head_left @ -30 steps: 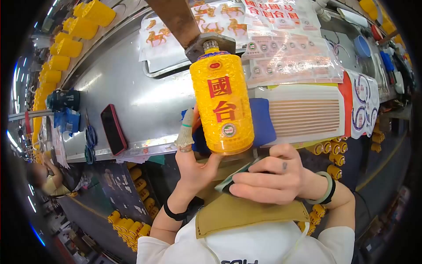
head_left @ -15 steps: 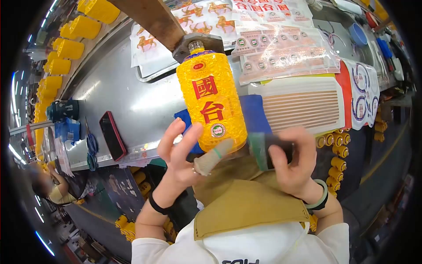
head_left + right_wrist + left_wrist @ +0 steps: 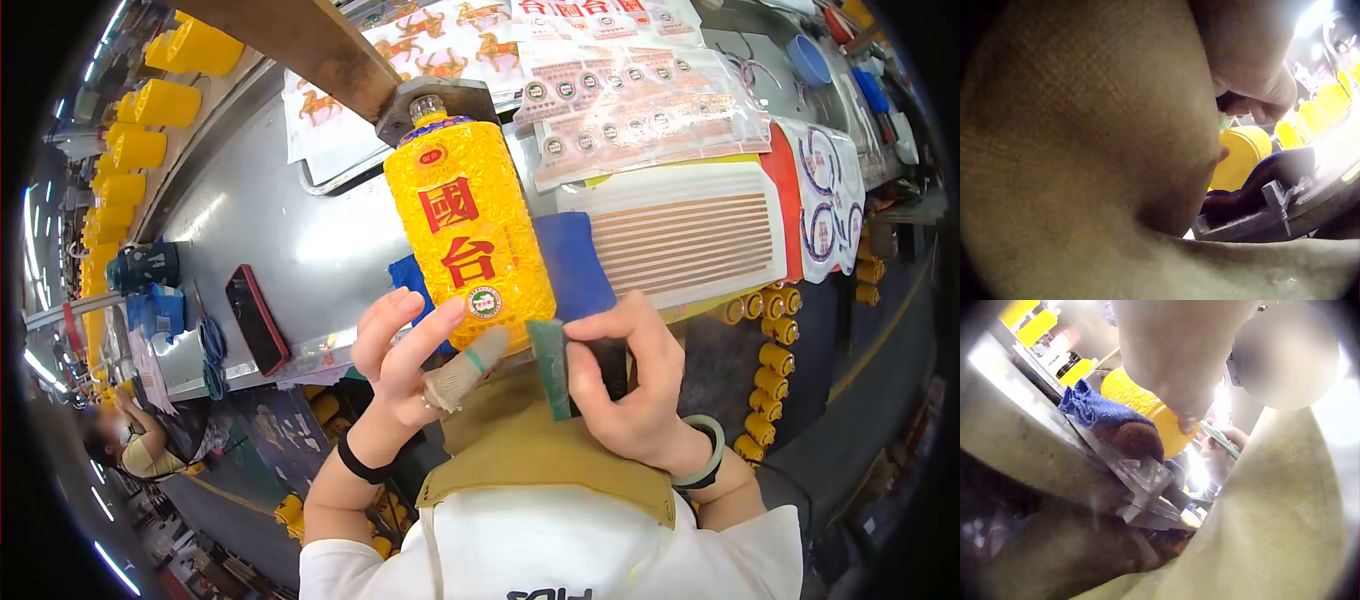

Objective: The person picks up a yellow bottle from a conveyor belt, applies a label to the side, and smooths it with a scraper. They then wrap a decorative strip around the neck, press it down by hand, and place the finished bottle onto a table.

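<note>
A yellow bottle (image 3: 470,230) with red characters and a round seal near its base leans toward the person, its neck in a metal bracket (image 3: 440,105). Spread beside the bottle's lower end, the left hand (image 3: 400,365) has one finger in a pale cloth finger cot (image 3: 467,372), whose tip is right at the base. The right hand (image 3: 635,390) pinches a flat green piece (image 3: 548,370) with a dark part behind it, close to the bottle's lower right corner. A blue cloth (image 3: 575,265) lies under the bottle. In the left wrist view the bottle's rounded base (image 3: 1172,431) shows beyond the hand.
Label sheets (image 3: 640,110) and a striped sheet (image 3: 690,230) cover the right of the metal table (image 3: 260,215). A phone (image 3: 257,320) and scissors (image 3: 210,345) lie left. A beam (image 3: 290,45) slants in to the bracket. Yellow bottles (image 3: 165,105) line the far left; another person (image 3: 145,440) sits beyond.
The left hand has moved from under the bottle's left side to its lower front. The right hand has turned the green piece upright and brought it in toward the bottle's base.
</note>
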A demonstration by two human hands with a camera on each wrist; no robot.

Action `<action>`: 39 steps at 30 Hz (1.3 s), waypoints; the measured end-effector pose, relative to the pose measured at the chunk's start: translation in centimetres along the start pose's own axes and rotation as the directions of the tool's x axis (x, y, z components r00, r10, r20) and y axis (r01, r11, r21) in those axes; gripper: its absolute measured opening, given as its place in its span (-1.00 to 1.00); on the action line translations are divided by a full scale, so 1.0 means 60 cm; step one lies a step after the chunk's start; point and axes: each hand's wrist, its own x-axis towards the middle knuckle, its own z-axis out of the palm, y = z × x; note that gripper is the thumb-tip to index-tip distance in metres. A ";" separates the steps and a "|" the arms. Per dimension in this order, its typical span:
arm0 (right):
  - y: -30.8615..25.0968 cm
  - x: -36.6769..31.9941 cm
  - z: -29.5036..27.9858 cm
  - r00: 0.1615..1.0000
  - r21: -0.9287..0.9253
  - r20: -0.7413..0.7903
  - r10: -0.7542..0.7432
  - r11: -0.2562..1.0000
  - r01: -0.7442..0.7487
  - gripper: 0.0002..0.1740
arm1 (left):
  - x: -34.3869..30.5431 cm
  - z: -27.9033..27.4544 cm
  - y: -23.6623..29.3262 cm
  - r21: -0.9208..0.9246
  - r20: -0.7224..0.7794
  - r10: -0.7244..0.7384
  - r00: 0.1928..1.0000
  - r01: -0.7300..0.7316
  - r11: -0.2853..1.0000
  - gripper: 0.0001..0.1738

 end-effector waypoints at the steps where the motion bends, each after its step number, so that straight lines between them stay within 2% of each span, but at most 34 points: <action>1: 0.003 -0.001 0.002 1.000 -0.026 -0.013 0.025 0.999 -0.026 -0.79 | -0.006 -0.001 0.000 0.020 -0.001 -0.027 1.000 0.027 0.999 -0.62; 4: 0.006 0.002 -0.003 0.999 -0.066 -0.040 0.008 0.998 -0.011 -0.79 | -0.015 -0.001 0.004 0.029 0.010 -0.083 0.997 0.083 0.996 -0.61; 7: 0.000 0.001 0.002 0.998 -0.074 -0.061 -0.018 0.997 0.013 -0.79 | -0.017 0.000 0.004 0.023 0.012 -0.069 0.998 0.068 0.997 -0.63; 9: -0.007 0.001 0.011 0.999 0.003 -0.022 -0.029 1.000 0.029 -0.80 | -0.017 0.002 0.006 0.025 0.006 -0.072 0.997 0.072 0.997 -0.65; 13: -0.007 0.004 0.005 0.997 -0.062 -0.045 0.056 0.996 -0.059 -0.80 | -0.019 0.001 0.007 0.009 0.005 -0.099 0.995 0.099 0.995 -0.67; 15: -0.006 0.005 0.002 0.997 -0.081 -0.052 0.053 0.995 -0.057 -0.80 | -0.020 0.001 0.009 0.004 0.012 -0.109 0.994 0.109 0.994 -0.67; 18: -0.015 0.007 0.000 0.998 -0.079 -0.057 -0.026 0.997 0.022 -0.79 | -0.019 0.005 0.012 0.002 0.007 -0.118 0.993 0.118 0.993 -0.67; 21: -0.009 0.004 0.013 0.999 -0.050 -0.022 -0.038 0.998 0.037 -0.79 | -0.018 0.003 0.013 0.017 0.001 -0.121 0.993 0.121 0.993 -0.66; 25: -0.007 0.003 0.008 0.998 -0.074 -0.031 0.051 0.996 -0.054 -0.81 | -0.019 0.005 0.011 0.004 0.005 -0.121 0.993 0.121 0.993 -0.67; 29: -0.003 0.006 0.000 0.999 -0.120 -0.047 0.018 0.993 -0.023 -0.80 | -0.019 0.007 0.012 -0.006 0.011 -0.125 0.992 0.125 0.992 -0.67; 33: -0.012 0.007 0.003 0.999 -0.089 -0.043 -0.026 0.996 0.022 -0.80 | -0.019 0.008 0.013 -0.001 0.009 -0.136 0.991 0.136 0.991 -0.68; 35: -0.010 0.005 0.010 0.999 -0.058 -0.018 0.035 0.998 -0.036 -0.80 | -0.021 0.005 0.014 0.001 0.004 -0.141 0.990 0.141 0.990 -0.68; 37: -0.006 0.004 0.009 0.999 -0.067 -0.026 0.043 0.997 -0.045 -0.80 | -0.026 0.000 0.016 0.081 0.089 -0.180 0.980 0.173 0.982 -0.49; 39: -0.005 0.005 0.006 0.999 -0.091 -0.031 0.012 0.996 -0.014 -0.79 | -0.026 0.000 0.017 0.077 0.086 -0.183 0.979 0.177 0.981 -0.48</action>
